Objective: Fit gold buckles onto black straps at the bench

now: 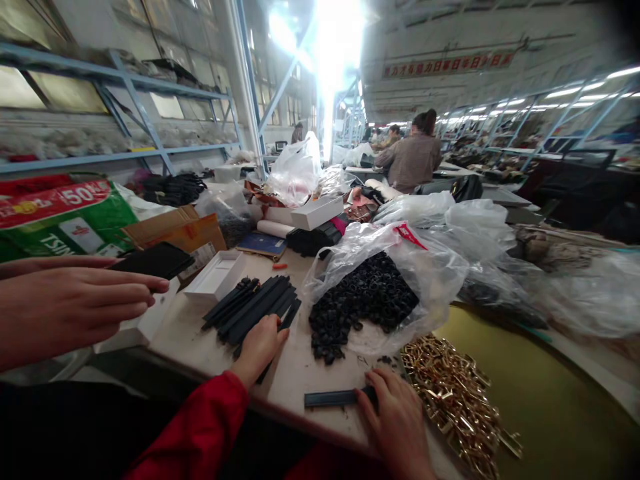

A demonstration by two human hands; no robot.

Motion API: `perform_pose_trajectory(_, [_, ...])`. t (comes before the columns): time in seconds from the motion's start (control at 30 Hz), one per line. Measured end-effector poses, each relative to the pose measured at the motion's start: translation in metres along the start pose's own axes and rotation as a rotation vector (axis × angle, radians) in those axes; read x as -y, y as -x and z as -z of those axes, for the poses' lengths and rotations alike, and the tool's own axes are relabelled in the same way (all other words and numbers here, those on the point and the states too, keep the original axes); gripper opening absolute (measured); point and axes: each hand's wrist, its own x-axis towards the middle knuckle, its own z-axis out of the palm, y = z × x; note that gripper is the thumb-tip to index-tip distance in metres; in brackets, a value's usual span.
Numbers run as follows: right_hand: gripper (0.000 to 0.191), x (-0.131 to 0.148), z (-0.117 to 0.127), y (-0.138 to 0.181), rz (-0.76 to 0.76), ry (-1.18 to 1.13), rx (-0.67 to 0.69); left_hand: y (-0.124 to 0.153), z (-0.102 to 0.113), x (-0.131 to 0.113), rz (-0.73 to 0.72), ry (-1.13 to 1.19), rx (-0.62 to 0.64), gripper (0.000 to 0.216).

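My left hand (259, 348), in a red sleeve, is closed on a black strip at the near edge of a pile of black strips (253, 308) on the worktable (295, 373). At the table's front edge my right hand (395, 417) pinches the right end of a single black strip (333, 399) that lies flat. An open plastic bag of small black rings (365, 300) spills onto the table between the two hands. To the right of my right hand lies a heap of gold metal buckles (457, 393).
Another person's hand (75, 310) reaches in from the left, fingers extended, near a white box (217, 275) and a flat black piece (155, 260). Bags, boxes and cardboard crowd the back of the table. A seated person (413, 157) works farther off. Blue shelving lines the left wall.
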Motion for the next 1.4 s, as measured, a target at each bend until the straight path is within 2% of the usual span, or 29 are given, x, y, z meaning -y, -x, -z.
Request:
perform_pose_trajectory(0.13, [0.032, 0.013, 0.016, 0.007, -0.066, -0.244, -0.066, 0.019, 0.028, -0.015, 0.019, 0.13, -0.137, 0.017])
perform_pose_trajectory(0.23, [0.037, 0.035, 0.032, 0.017, -0.254, -0.666, 0.056, 0.054, 0.048, -0.045, -0.022, 0.4, -0.145, 0.023])
perform_pose_trajectory(0.3, [0.048, 0.05, 0.041, 0.022, -0.417, -0.991, 0.178, 0.083, 0.053, -0.068, -0.037, 0.876, -0.037, 0.024])
perform_pose_trajectory(0.33, [0.051, 0.054, 0.044, 0.022, -0.493, -1.124, 0.211, 0.097, 0.052, -0.079, -0.021, 1.039, 0.009, 0.025])
perform_pose_trajectory(0.4, [0.047, 0.055, 0.051, 0.022, -0.612, -1.313, 0.204, 0.12, 0.043, -0.093, 0.062, 1.258, 0.074, 0.028])
perform_pose_trajectory(0.47, [0.043, 0.049, 0.059, 0.02, -0.699, -1.422, 0.144, 0.135, 0.031, -0.097, 0.143, 1.373, 0.155, 0.032])
perform_pose_trajectory(0.5, [0.042, 0.045, 0.063, 0.019, -0.725, -1.458, 0.124, 0.139, 0.025, -0.096, 0.167, 1.422, 0.255, 0.033])
perform_pose_trajectory(0.57, [0.04, 0.039, 0.07, 0.017, -0.738, -1.495, 0.138, 0.141, 0.018, -0.09, 0.179, 1.488, 0.577, 0.034])
perform_pose_trajectory(0.63, [0.035, 0.038, 0.074, 0.014, -0.729, -1.472, 0.213, 0.137, 0.016, -0.085, 0.212, 1.529, 0.891, 0.031])
perform_pose_trajectory(0.67, [0.032, 0.039, 0.075, 0.012, -0.719, -1.438, 0.274, 0.134, 0.017, -0.084, 0.247, 1.542, 1.009, 0.031])
perform_pose_trajectory(0.73, [0.026, 0.04, 0.073, 0.001, -0.629, -1.273, 0.418, 0.125, 0.016, -0.085, 0.323, 1.556, 1.086, 0.034])
perform_pose_trajectory(0.8, [0.03, 0.036, 0.067, -0.018, -0.45, -0.954, 0.502, 0.116, 0.012, -0.089, 0.361, 1.534, 1.053, 0.033])
perform_pose_trajectory(0.9, [0.039, 0.016, 0.053, -0.058, -0.277, -0.551, 0.42, 0.104, 0.003, -0.095, 0.394, 1.476, 0.871, 0.025])
perform_pose_trajectory(0.97, [0.026, 0.002, 0.04, -0.087, -0.257, -0.417, 0.342, 0.098, -0.002, -0.097, 0.446, 1.466, 0.791, 0.022])
perform_pose_trajectory(1.03, [0.015, -0.006, 0.026, -0.11, -0.223, -0.299, 0.324, 0.092, -0.003, -0.097, 0.494, 1.461, 0.747, 0.02])
perform_pose_trajectory(1.13, [0.009, -0.004, 0.005, -0.128, -0.196, -0.179, 0.359, 0.085, -0.003, -0.097, 0.525, 1.451, 0.737, 0.019])
perform_pose_trajectory(1.23, [0.01, 0.001, -0.006, -0.131, -0.197, -0.132, 0.389, 0.08, -0.004, -0.095, 0.539, 1.435, 0.744, 0.02])
perform_pose_trajectory(1.33, [0.015, 0.0, -0.003, -0.127, -0.205, -0.169, 0.391, 0.078, -0.007, -0.093, 0.517, 1.399, 0.738, 0.023])
perform_pose_trajectory(1.4, [0.02, -0.002, 0.006, -0.12, -0.221, -0.251, 0.381, 0.077, -0.008, -0.092, 0.439, 1.351, 0.722, 0.02])
